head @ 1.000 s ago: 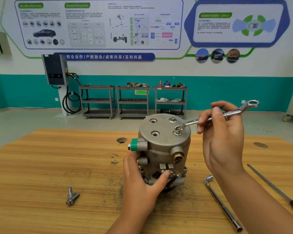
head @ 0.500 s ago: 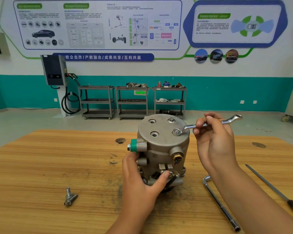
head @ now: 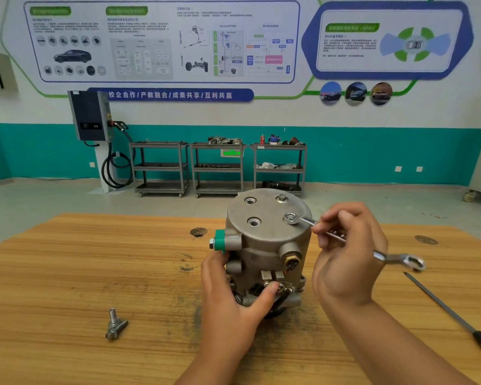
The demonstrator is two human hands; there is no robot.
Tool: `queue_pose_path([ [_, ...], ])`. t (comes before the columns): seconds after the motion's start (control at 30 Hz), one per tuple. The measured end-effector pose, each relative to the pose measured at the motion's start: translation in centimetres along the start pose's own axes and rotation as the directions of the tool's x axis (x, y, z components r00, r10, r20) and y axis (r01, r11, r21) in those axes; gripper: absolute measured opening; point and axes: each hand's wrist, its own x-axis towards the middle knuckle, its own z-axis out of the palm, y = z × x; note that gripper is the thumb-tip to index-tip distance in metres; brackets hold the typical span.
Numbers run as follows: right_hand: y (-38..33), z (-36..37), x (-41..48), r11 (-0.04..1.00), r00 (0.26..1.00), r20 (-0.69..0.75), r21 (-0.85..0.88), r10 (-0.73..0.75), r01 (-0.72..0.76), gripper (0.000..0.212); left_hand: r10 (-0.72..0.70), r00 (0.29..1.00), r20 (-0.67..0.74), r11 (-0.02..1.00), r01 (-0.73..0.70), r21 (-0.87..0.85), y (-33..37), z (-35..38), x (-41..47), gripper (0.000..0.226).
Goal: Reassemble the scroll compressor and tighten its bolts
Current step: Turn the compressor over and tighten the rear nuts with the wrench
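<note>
Near the table's [head: 67,273] far edge the compressor [head: 267,245] is clasped by the left hand [head: 233,298]; the wrench [head: 392,257], set on a top bolt [head: 290,217], is pinched by the right hand [head: 345,262]. Perhaps two spare bolts [head: 115,326] lie lower left.

wrench [head: 386,257] shank mid: hid by R hand [head: 345,262] | screwdriver [head: 453,314] handle: cut off at edge | poster [head: 161,40] txt: unreadable

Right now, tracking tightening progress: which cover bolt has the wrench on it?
The nearer bolt, ringed by the wrench; the farther bolt stands bare.
</note>
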Motion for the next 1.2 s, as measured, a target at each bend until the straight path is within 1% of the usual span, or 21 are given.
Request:
queue_pose_path([
  [0.07, 0.2, 0.2, -1.1, 0.983, 0.982, 0.127, -0.107, -0.137, 0.151, 0.023, 0.002, 1.000, -0.007, 1.000, -0.002, 0.002, -0.1, 0.0, 0.0, 0.066],
  [0.13, 0.4, 0.2, -2.0, 0.920, 0.928, 0.269, -0.226, -0.258, 0.321, 0.018, -0.005, 1.000, -0.007, 1.000, 0.005, -0.002, -0.1, 0.0, 0.1, 0.068],
  [0.17, 0.5, 0.3, -2.3, 0.877, 0.903, 0.317, -0.288, -0.291, 0.384, 0.018, -0.007, 1.000, -0.006, 1.000, 0.007, -0.004, -0.2, 0.0, 0.1, 0.067],
  [0.27, 0.5, 0.5, -2.8, 0.751, 0.845, 0.428, -0.429, -0.321, 0.502, 0.020, -0.023, 1.000, -0.005, 0.999, 0.023, -0.035, -0.2, 0.1, 0.1, 0.067],
  [0.37, 0.8, 1.0, -3.5, 0.603, 0.780, 0.535, -0.518, -0.324, 0.606, 0.016, -0.037, 0.999, -0.013, 0.992, 0.036, -0.120, 0.3, 0.2, 0.3, 0.061],
  [0.5, 0.9, 1.2, -3.4, 0.522, 0.731, 0.597, -0.529, -0.332, 0.669, 0.015, 0.019, 1.000, -0.008, 0.992, -0.020, -0.121, 0.9, 0.2, 0.3, 0.054],
  [0.57, 0.9, 1.1, -3.0, 0.478, 0.690, 0.635, -0.513, -0.348, 0.713, 0.015, 0.048, 0.999, -0.026, 0.993, -0.050, -0.105, 0.8, 0.2, 0.3, 0.053],
  [0.7, 0.2, 0.6, -1.9, 0.400, 0.576, 0.697, -0.426, -0.427, 0.812, 0.012, 0.040, 0.999, -0.027, 0.996, -0.043, -0.084, 0.4, 0.1, 0.4, 0.064],
  [0.77, -0.4, 0.5, -1.6, 0.396, 0.541, 0.693, -0.380, -0.477, 0.836, 0.010, 0.001, 1.000, -0.018, 0.994, -0.003, -0.108, 0.0, 0.1, 0.3, 0.069],
  [0.8, -0.8, 0.5, -1.5, 0.424, 0.549, 0.679, -0.366, -0.488, 0.828, 0.012, -0.027, 0.999, -0.018, 0.993, 0.025, -0.119, -0.1, 0.1, 0.3, 0.071],
  [0.83, -1.1, 0.6, -1.4, 0.480, 0.579, 0.652, -0.353, -0.489, 0.803, 0.016, -0.043, 0.999, -0.018, 0.994, 0.041, -0.105, -0.2, 0.1, 0.2, 0.072],
  [0.87, -1.5, 0.7, -1.2, 0.561, 0.627, 0.613, -0.335, -0.481, 0.757, 0.018, -0.035, 0.999, -0.017, 0.997, 0.034, -0.069, -0.3, 0.1, 0.2, 0.071],
  [0.93, -2.2, 0.8, -0.7, 0.763, 0.749, 0.514, -0.250, -0.417, 0.596, 0.017, 0.007, 1.000, -0.011, 1.000, -0.007, -0.004, -0.4, 0.1, 0.2, 0.067],
  [1.0, -2.6, 0.7, 0.3, 0.918, 0.871, 0.396, -0.137, -0.292, 0.371, 0.013, 0.003, 1.000, 0.000, 1.000, -0.003, 0.002, -0.3, 0.0, 0.3, 0.065],
  [1.03, -2.7, 0.6, 0.8, 0.964, 0.921, 0.326, -0.079, -0.214, 0.252, 0.012, -0.010, 1.000, 0.008, 1.000, 0.010, 0.002, -0.2, 0.0, 0.3, 0.066],
  [1.07, -2.5, 0.3, 1.3, 0.989, 0.957, 0.259, -0.030, -0.133, 0.145, 0.011, -0.018, 1.000, 0.011, 1.000, 0.018, 0.002, -0.2, 0.0, 0.3, 0.067],
  [1.1, -2.2, 0.0, 1.9, 0.998, 0.977, 0.207, -0.001, -0.058, 0.060, 0.010, -0.020, 1.000, 0.012, 1.000, 0.020, 0.001, -0.2, 0.0, 0.2, 0.068],
  [1.2, -1.1, -0.6, 3.0, 0.996, 0.985, 0.151, 0.009, 0.086, -0.088, 0.010, -0.024, 1.000, 0.016, 1.000, 0.024, -0.006, -0.1, -0.1, 0.2, 0.068],
])
